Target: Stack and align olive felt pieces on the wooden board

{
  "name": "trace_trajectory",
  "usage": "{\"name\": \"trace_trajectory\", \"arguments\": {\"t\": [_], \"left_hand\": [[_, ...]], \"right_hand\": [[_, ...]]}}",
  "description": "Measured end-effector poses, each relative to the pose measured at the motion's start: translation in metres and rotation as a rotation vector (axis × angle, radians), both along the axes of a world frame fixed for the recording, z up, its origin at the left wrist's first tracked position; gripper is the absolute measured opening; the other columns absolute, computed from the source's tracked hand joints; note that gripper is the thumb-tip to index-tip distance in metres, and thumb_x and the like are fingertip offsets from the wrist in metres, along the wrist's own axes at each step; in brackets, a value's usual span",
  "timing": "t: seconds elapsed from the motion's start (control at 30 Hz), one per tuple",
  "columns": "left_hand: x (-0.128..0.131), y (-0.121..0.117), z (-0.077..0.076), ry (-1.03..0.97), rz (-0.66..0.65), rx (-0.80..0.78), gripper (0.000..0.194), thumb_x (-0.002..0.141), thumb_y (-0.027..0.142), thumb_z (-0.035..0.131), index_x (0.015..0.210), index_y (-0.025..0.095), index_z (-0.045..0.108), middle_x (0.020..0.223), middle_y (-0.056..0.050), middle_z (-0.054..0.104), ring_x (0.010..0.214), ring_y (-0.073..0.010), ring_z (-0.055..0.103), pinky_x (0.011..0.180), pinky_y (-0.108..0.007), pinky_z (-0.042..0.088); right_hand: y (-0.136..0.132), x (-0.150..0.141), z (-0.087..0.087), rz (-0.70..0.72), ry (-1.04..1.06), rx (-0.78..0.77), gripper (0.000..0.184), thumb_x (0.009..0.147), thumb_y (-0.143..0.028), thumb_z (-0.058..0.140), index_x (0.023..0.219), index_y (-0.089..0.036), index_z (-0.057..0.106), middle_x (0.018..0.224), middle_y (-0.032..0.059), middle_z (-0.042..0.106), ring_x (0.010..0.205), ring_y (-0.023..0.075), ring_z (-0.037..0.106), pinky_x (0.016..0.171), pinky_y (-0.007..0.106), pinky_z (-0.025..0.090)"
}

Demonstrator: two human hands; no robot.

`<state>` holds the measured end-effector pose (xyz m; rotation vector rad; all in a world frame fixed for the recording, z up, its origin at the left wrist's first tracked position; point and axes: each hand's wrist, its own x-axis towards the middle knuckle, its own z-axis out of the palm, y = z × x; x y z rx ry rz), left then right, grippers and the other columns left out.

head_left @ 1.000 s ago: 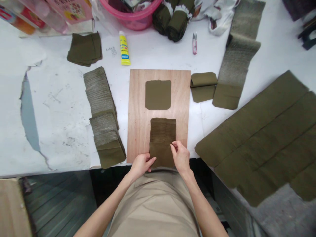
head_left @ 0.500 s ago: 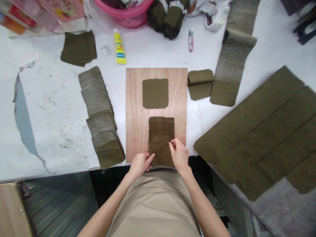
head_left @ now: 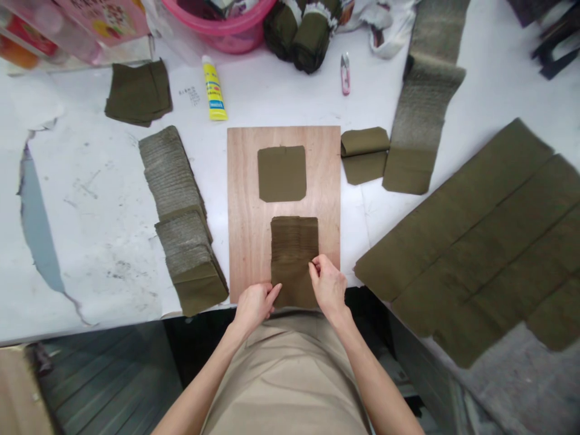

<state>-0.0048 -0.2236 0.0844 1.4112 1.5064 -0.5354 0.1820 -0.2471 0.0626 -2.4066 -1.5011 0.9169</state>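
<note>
A stack of olive-green fabric pieces (head_left: pixel 294 241), fanned in narrow steps along its far part, lies at the near end of a wooden board (head_left: pixel 244 211). My left hand (head_left: pixel 256 304) pinches the stack's near left edge, thumb on top and fingers curled beneath. At the right edge, my right hand (head_left: pixel 328 283) has thumb and forefinger closed on the fabric; how many layers it grips is hidden. Farther up the board a single squarish olive fabric piece (head_left: pixel 281 174) with cut lower corners lies flat, apart from both hands.
Left of the board is a long fanned fabric stack (head_left: pixel 174 181); right are a folded piece (head_left: pixel 366 163), a fabric strip (head_left: pixel 410 163) and large olive panels (head_left: pixel 475 241). Behind are a yellow tube (head_left: pixel 214 90), pink thread snips (head_left: pixel 345 75), a pink basin (head_left: pixel 222 27) and fabric rolls (head_left: pixel 315 39).
The whole view has shifted slightly, so table items appear a little to the left. Both hands keep their places on the fabric stack.
</note>
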Motion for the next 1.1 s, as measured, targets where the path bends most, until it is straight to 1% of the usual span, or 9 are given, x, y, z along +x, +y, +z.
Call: {"name": "trace_trajectory", "arguments": {"t": [0.13, 0.37, 0.47, 0.63, 0.73, 0.83, 0.97, 1.03, 1.1], "left_hand": [[-0.001, 0.001, -0.002, 0.020, -0.048, 0.013, 0.055, 0.091, 0.055, 0.031, 0.054, 0.020, 0.051, 0.045, 0.003, 0.060, 0.043, -0.0126, 0.056, 0.052, -0.023, 0.033], [0.001, 0.002, -0.001, 0.019, -0.049, -0.016, 0.055, 0.091, 0.055, 0.031, 0.054, 0.019, 0.051, 0.045, 0.003, 0.060, 0.042, -0.0119, 0.056, 0.052, -0.023, 0.033], [0.001, 0.002, -0.002, 0.037, -0.094, 0.007, 0.056, 0.092, 0.054, 0.031, 0.054, 0.019, 0.051, 0.045, 0.002, 0.059, 0.046, -0.0127, 0.057, 0.052, -0.023, 0.031], [-0.001, 0.001, -0.004, 0.157, -0.253, 0.202, 0.046, 0.090, 0.053, 0.040, 0.061, 0.020, 0.054, 0.058, -0.002, 0.064, 0.058, -0.0174, 0.061, 0.052, -0.025, 0.025], [-0.004, 0.002, -0.004, 0.182, -0.250, 0.272, 0.034, 0.086, 0.053, 0.051, 0.075, 0.021, 0.056, 0.060, 0.001, 0.062, 0.057, -0.0171, 0.060, 0.052, -0.024, 0.025], [-0.005, 0.006, -0.004, 0.141, -0.173, 0.386, 0.028, 0.085, 0.049, 0.055, 0.088, 0.022, 0.054, 0.066, 0.002, 0.061, 0.058, -0.0153, 0.059, 0.053, -0.024, 0.031], [-0.002, 0.019, -0.008, -0.007, -0.158, 0.619, 0.025, 0.089, 0.037, 0.053, 0.109, 0.023, 0.053, 0.099, -0.003, 0.061, 0.079, -0.0169, 0.062, 0.064, -0.025, 0.042], [-0.001, 0.026, -0.011, -0.054, -0.185, 0.653, 0.024, 0.089, 0.033, 0.054, 0.111, 0.024, 0.053, 0.105, -0.004, 0.058, 0.083, -0.0181, 0.061, 0.068, -0.026, 0.044], [0.001, 0.033, -0.014, -0.073, -0.194, 0.637, 0.021, 0.087, 0.031, 0.056, 0.106, 0.023, 0.054, 0.103, -0.004, 0.058, 0.082, -0.0184, 0.060, 0.068, -0.027, 0.045]], "right_hand": [[0.001, 0.001, 0.002, 0.008, 0.003, 0.001, 0.012, 0.092, -0.029, 0.047, 0.086, -0.022, 0.056, 0.077, -0.0010, 0.065, 0.062, 0.0138, 0.058, 0.056, 0.026, 0.027], [0.001, 0.001, 0.002, 0.003, 0.006, -0.001, 0.012, 0.092, -0.029, 0.047, 0.086, -0.022, 0.055, 0.077, -0.0015, 0.065, 0.062, 0.0140, 0.058, 0.055, 0.026, 0.027], [0.001, 0.000, 0.001, -0.003, -0.005, -0.012, 0.012, 0.092, -0.029, 0.047, 0.086, -0.022, 0.055, 0.075, -0.0015, 0.063, 0.061, 0.0140, 0.057, 0.054, 0.027, 0.026], [0.004, 0.003, 0.002, 0.002, -0.034, 0.001, 0.011, 0.090, -0.027, 0.051, 0.100, -0.024, 0.055, 0.087, 0.0002, 0.061, 0.068, 0.0143, 0.058, 0.053, 0.027, 0.027], [0.007, 0.007, 0.004, 0.039, -0.034, 0.010, 0.018, 0.088, -0.025, 0.054, 0.106, -0.027, 0.054, 0.096, 0.0011, 0.058, 0.074, 0.0140, 0.057, 0.054, 0.026, 0.030], [0.011, 0.010, 0.003, 0.062, -0.025, -0.002, 0.014, 0.087, -0.024, 0.056, 0.101, -0.026, 0.055, 0.095, 0.0000, 0.057, 0.073, 0.0131, 0.055, 0.054, 0.026, 0.030], [0.016, 0.015, 0.002, 0.089, -0.010, -0.017, 0.005, 0.086, -0.024, 0.059, 0.089, -0.024, 0.056, 0.088, -0.0014, 0.057, 0.073, 0.0128, 0.054, 0.055, 0.025, 0.028], [0.018, 0.017, 0.003, 0.100, 0.006, -0.026, 0.003, 0.085, -0.025, 0.059, 0.084, -0.024, 0.057, 0.086, -0.0019, 0.057, 0.072, 0.0125, 0.054, 0.054, 0.025, 0.027], [0.020, 0.018, 0.004, 0.103, 0.021, -0.028, 0.005, 0.084, -0.025, 0.060, 0.080, -0.024, 0.057, 0.084, -0.0024, 0.057, 0.071, 0.0122, 0.054, 0.054, 0.025, 0.027]]}}
